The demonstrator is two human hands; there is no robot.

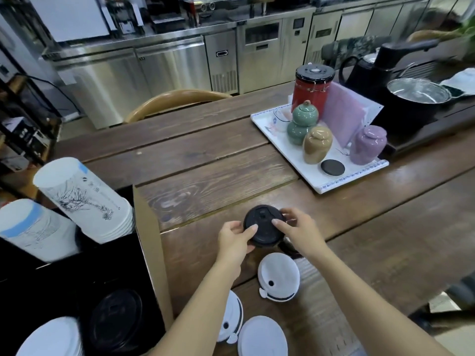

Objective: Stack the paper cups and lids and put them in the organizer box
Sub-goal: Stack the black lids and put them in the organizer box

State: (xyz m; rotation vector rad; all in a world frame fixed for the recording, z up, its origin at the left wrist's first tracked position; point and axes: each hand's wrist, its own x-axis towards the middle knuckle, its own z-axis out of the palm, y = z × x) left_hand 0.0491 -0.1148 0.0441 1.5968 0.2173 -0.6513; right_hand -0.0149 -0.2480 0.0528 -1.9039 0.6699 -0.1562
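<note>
Both hands hold a stack of black lids (263, 228) just above the wooden table (359, 227). My left hand (235, 241) grips its left side, my right hand (299, 231) its right side. Three white lids lie nearer me: one (279, 280) below the black stack, one (232, 319) partly under my left forearm, one (262, 337) at the bottom edge. The organizer box (151, 253), cardboard-walled with a black inside, stands at left. In it lean two stacks of printed white paper cups (84, 199) (30, 229), black lids (115, 319) and white lids (51, 337).
A white tray (316, 185) at the right holds several ceramic jars, a red canister (312, 86) and a black coaster (332, 167). Behind it stand a black kettle (370, 65) and a steel pot (419, 93). A wooden chair back (174, 98) is at the far edge.
</note>
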